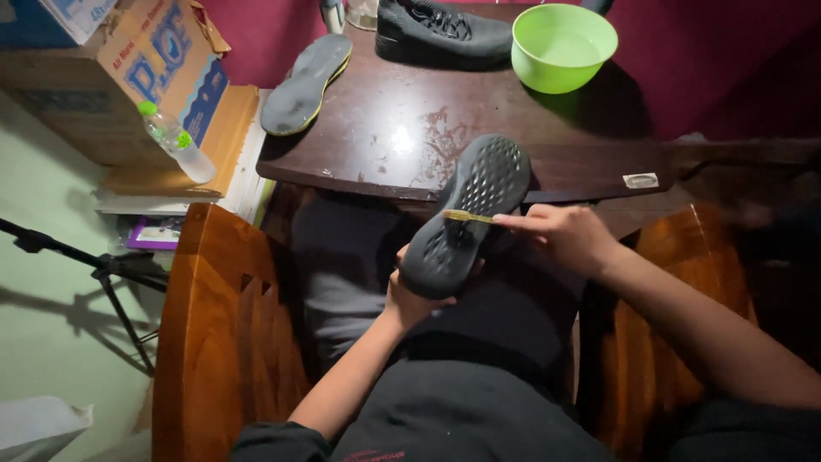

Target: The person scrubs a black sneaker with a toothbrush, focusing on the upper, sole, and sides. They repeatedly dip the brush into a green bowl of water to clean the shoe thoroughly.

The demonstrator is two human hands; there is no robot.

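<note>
Below the dark wooden table (385, 128), left hand (410, 295) fingers grip a black shoe (466, 214); right hand (564, 235) fingers clench a yellow brush (466, 216).

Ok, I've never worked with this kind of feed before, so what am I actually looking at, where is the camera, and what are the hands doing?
There is one picture, taken by a camera worn on a person's head and pointed down over their lap. No machine is involved; the two bare arms reaching in from the bottom belong to the wearer. The left hand holds a dark shoe sole-up, gripping it from underneath at its lower end. The right hand presses a thin yellowish brush across the patterned sole. Beyond them is a dark wooden table. On it lie a loose insole, a second dark shoe standing upright, and a green bowl. To the left sit a cardboard box and a plastic bottle with a green cap. Wooden chair arms frame the lap.
</note>
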